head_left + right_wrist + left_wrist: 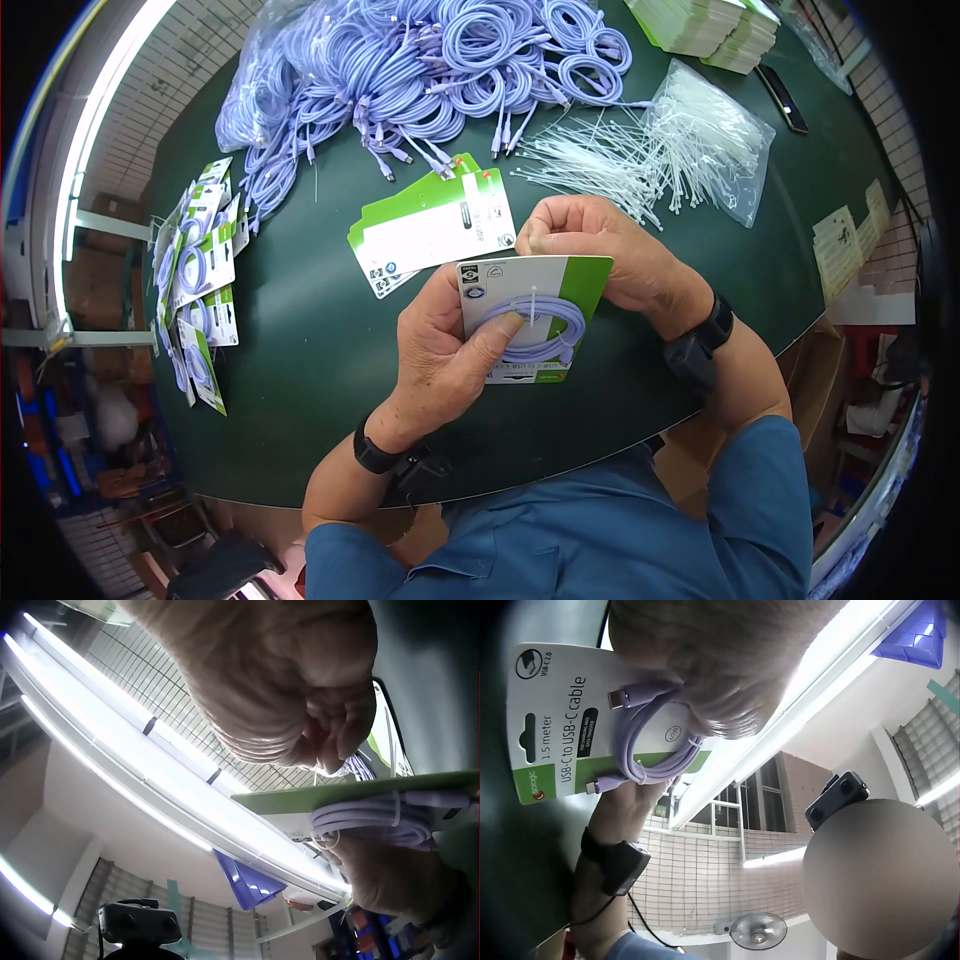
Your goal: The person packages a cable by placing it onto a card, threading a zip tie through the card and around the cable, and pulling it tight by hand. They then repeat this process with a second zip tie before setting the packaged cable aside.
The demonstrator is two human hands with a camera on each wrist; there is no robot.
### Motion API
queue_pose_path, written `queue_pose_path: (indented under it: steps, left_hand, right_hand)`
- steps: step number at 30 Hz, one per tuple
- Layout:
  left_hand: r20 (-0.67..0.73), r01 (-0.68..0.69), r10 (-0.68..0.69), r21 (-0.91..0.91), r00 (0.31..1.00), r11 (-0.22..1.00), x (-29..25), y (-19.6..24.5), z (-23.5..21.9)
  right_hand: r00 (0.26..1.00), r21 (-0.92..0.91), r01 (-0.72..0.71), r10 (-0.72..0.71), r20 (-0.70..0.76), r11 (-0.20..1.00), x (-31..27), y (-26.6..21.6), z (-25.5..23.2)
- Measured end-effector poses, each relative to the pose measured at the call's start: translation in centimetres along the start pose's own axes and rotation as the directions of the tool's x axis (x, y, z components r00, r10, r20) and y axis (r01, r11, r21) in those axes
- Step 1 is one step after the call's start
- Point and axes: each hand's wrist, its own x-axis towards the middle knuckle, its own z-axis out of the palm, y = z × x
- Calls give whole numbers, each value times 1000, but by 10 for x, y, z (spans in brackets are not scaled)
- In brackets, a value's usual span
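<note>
A white-and-green packaging card (588, 278) is held upright by my left hand (435, 350), its thumb pressing a coiled lavender USB-C cable (572, 325) against the printed front. A white cable tie (533, 300) crosses the coil. Both plugs of the cable (637, 746) show in the left wrist view. My right hand (610, 245) is just behind the card's upper edge, thumb and forefinger pinched together. In the right wrist view, its curled fingers (341, 731) are close to the card's back, with a thin pale strand of the tie at the fingertips.
Blank cards (420, 240) lie behind my hands. Beyond them is a large heap of lavender cables (400, 70). Loose cable ties (600, 165) and a clear bag of ties (715, 140) lie right. Packed cards (205, 270) pile up at the left; a phone (782, 98) lies far right.
</note>
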Motion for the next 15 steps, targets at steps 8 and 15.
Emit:
queue_pose_path:
  steps: [8, 15]
  left_hand:
    - [43, 6, -7, 31, 999, 1000, -5, -9, -8]
    - [-2, -14, 14, 35, 1000, 999, -4, -2, 1]
  right_hand:
    - [976, -384, 37, -117, -186, 923, -1, -3, 9]
    - [928, -595, 157, -325, -184, 788, 1, 7, 14]
